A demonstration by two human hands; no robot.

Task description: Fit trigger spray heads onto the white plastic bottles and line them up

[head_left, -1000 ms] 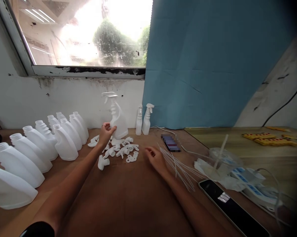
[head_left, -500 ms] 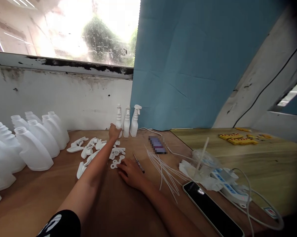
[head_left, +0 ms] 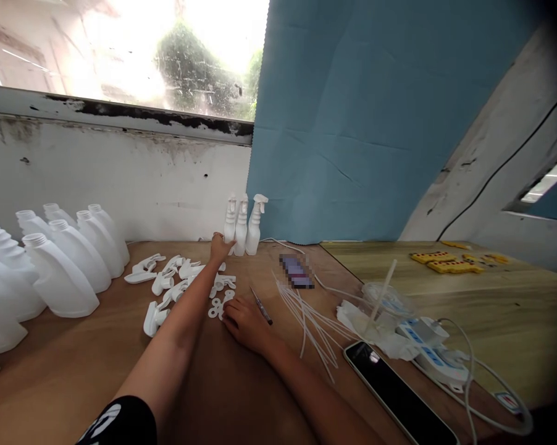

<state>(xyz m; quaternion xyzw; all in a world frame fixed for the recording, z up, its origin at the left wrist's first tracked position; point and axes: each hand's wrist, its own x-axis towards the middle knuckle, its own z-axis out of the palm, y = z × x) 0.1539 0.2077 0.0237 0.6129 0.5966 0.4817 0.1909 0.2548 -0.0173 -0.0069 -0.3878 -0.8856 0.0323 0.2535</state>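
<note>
My left hand (head_left: 220, 247) is stretched to the back of the wooden table (head_left: 241, 395). Its fingers are against the base of a white spray bottle (head_left: 231, 217). This bottle stands upright beside two other assembled spray bottles (head_left: 255, 216) at the wall. My right hand (head_left: 246, 322) lies palm down on the table, holding nothing. Its fingertips are at a small cluster of white rings (head_left: 216, 306). A pile of white trigger heads (head_left: 176, 275) lies under and left of my left forearm. A thin pointed tool (head_left: 261, 306) lies just right of my right hand.
Several empty white bottles (head_left: 65, 272) stand in rows at the left. Thin white tubes (head_left: 306, 312) are fanned out right of my right hand. Further right are a phone (head_left: 399, 395), a power strip with cables (head_left: 429, 353), a crumpled bag (head_left: 375, 309) and yellow pieces (head_left: 445, 259).
My left hand carried the spray bottle right and set it beside the two at the wall. My right hand moved left to the rings. The view shifted right.
</note>
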